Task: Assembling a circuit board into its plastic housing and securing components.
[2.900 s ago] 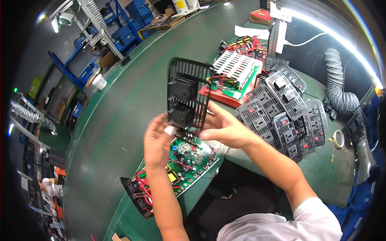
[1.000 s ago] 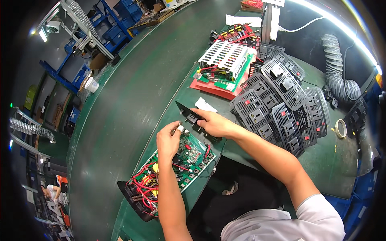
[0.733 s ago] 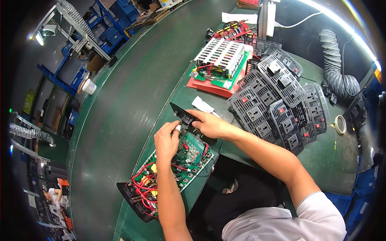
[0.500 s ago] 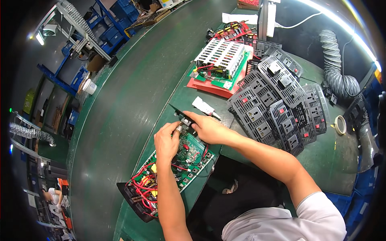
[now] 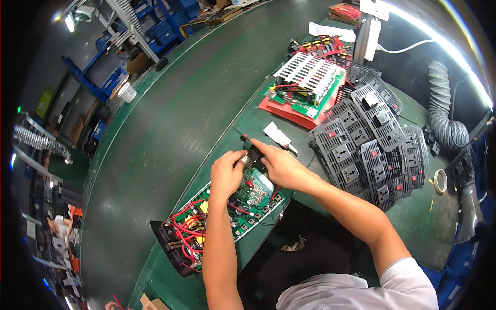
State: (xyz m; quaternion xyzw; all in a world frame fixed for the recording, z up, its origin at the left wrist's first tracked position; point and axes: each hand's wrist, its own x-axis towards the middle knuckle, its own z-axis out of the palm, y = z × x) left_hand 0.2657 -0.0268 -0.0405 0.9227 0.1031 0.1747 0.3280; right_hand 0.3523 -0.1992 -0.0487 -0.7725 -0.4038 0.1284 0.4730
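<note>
A green circuit board (image 5: 258, 219) with red wires, yellow-wrapped parts and a black end panel (image 5: 170, 248) lies on the bench below my hands. Over the board's far end, my right hand (image 5: 283, 166) grips a black slotted panel (image 5: 253, 153), which stands tilted and shows a red part at its upper end. My left hand (image 5: 227, 174) has its fingers closed at the panel's inner side, pinching a small pale part (image 5: 244, 160). The fingers hide most of that part and where it meets the panel. A white tube (image 5: 279, 135) lies just beyond my right hand.
Several black socket panels (image 5: 361, 150) with red switches are piled at right. Behind them, a white slotted cover over a green board (image 5: 308, 72) rests on a red block (image 5: 289, 111). A tape roll (image 5: 440, 181) lies far right. A green conveyor belt (image 5: 181, 124) curves along the left.
My view has shifted, so the bench sits further right. The black panel has turned in my right hand, its red part now showing. My left fingers remain closed at its inner side.
</note>
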